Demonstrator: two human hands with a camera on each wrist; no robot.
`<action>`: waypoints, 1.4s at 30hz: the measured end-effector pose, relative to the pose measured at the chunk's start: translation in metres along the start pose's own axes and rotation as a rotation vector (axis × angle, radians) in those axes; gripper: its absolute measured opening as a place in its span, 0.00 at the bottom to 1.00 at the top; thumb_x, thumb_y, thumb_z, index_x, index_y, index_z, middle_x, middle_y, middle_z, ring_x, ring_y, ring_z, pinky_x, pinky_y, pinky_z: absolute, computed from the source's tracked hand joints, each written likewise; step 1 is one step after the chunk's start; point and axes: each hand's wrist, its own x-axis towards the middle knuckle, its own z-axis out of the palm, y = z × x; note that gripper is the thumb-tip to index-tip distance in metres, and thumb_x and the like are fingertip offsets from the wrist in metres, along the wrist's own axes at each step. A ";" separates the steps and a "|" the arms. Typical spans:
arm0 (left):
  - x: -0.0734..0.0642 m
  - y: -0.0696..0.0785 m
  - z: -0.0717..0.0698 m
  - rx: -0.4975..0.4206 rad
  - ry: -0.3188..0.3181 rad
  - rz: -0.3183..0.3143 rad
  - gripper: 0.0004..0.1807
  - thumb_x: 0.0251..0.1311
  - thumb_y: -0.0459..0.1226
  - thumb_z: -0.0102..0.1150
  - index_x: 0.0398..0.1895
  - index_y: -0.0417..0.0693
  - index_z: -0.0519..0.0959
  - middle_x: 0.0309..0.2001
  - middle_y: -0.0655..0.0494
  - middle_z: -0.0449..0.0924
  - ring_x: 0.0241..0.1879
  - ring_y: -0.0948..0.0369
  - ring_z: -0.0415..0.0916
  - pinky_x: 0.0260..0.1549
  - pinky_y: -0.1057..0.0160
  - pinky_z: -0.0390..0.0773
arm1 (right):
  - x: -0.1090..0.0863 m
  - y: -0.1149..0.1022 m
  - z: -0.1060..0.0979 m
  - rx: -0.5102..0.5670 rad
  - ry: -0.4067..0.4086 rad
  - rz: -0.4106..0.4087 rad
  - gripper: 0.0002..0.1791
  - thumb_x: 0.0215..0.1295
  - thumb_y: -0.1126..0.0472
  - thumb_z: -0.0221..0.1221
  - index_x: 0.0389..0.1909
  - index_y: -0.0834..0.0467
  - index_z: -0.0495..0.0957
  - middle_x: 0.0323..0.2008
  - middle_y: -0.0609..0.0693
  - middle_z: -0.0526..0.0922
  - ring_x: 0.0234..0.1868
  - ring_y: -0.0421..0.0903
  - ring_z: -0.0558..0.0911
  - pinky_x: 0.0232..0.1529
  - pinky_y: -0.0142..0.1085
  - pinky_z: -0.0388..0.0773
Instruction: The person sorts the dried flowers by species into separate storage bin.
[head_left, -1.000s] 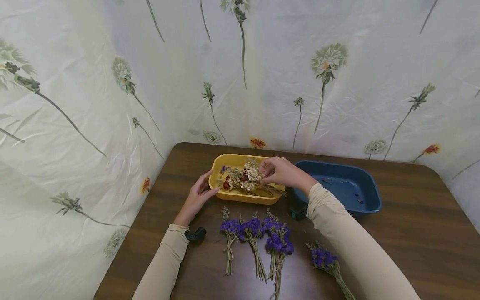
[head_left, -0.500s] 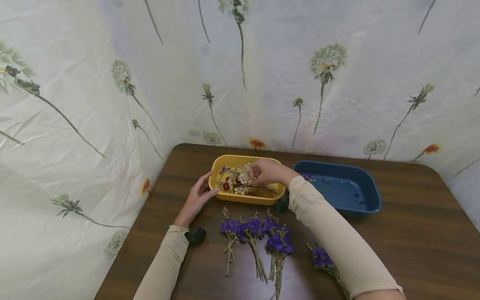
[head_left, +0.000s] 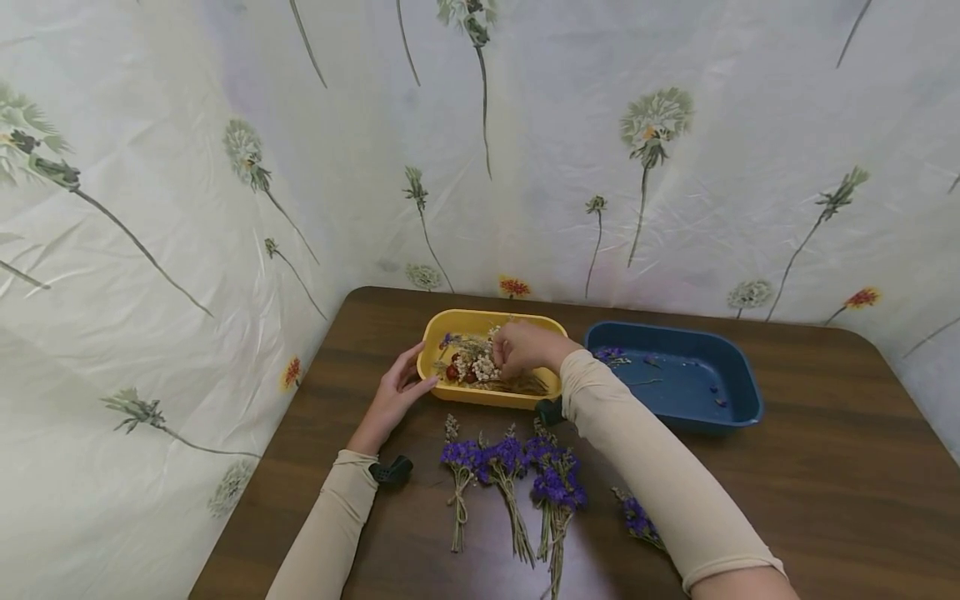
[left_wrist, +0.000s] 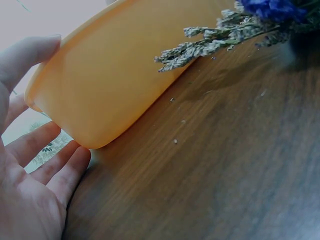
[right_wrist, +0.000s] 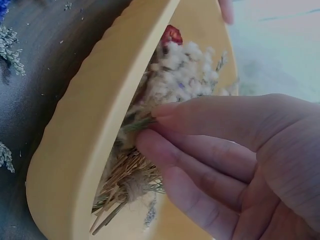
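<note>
A yellow plastic tray (head_left: 495, 398) stands at the back of the table with dried flowers in it. My right hand (head_left: 521, 348) is inside the tray, and its thumb and index finger pinch a bunch of dried flowers (right_wrist: 142, 122) by green stems. White blooms (right_wrist: 182, 67) and a dark red flower (right_wrist: 172, 35) show beyond my fingertips. Below them, twine (right_wrist: 134, 186) ties dry stalks together. My left hand (head_left: 393, 390) touches the tray's left end, thumb at the rim and extended fingers (left_wrist: 65, 167) against the outer wall.
Several tied bunches of purple dried flowers (head_left: 506, 458) lie in front of the yellow tray. Another purple bunch (head_left: 639, 518) is partly under the right sleeve. To the right stands a blue tray (head_left: 720, 421) holding small flower scraps. A printed curtain (head_left: 540, 167) hangs behind the table.
My right hand has moved left and lower into the yellow tray with the dried flowers. Stalks that overhung the right rim now lie inside. My left hand has stayed still.
</note>
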 end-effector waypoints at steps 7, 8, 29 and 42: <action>0.010 -0.025 -0.004 0.006 0.008 -0.002 0.39 0.72 0.38 0.63 0.82 0.54 0.58 0.81 0.48 0.56 0.79 0.45 0.58 0.77 0.39 0.59 | -0.004 0.001 -0.001 -0.009 -0.001 0.011 0.05 0.62 0.70 0.64 0.39 0.62 0.82 0.32 0.54 0.83 0.27 0.47 0.78 0.27 0.36 0.76; 0.010 -0.026 -0.004 0.006 0.010 0.003 0.39 0.71 0.39 0.63 0.82 0.55 0.59 0.81 0.48 0.56 0.79 0.45 0.58 0.77 0.39 0.59 | -0.004 0.003 -0.001 -0.003 0.004 0.006 0.05 0.63 0.70 0.64 0.39 0.61 0.81 0.32 0.54 0.83 0.28 0.47 0.79 0.28 0.36 0.77; 0.010 -0.031 -0.004 -0.006 -0.003 0.064 0.37 0.72 0.40 0.63 0.81 0.56 0.61 0.80 0.49 0.59 0.78 0.46 0.61 0.72 0.39 0.67 | -0.079 0.065 -0.015 0.194 0.295 -0.060 0.19 0.71 0.60 0.64 0.60 0.60 0.79 0.52 0.60 0.88 0.52 0.55 0.88 0.46 0.46 0.88; 0.007 -0.025 -0.007 -0.052 0.032 0.040 0.36 0.73 0.39 0.61 0.81 0.55 0.60 0.78 0.48 0.64 0.76 0.48 0.63 0.72 0.41 0.68 | -0.162 0.129 -0.002 0.131 0.670 0.032 0.26 0.70 0.48 0.66 0.64 0.53 0.77 0.64 0.59 0.80 0.62 0.63 0.81 0.58 0.59 0.81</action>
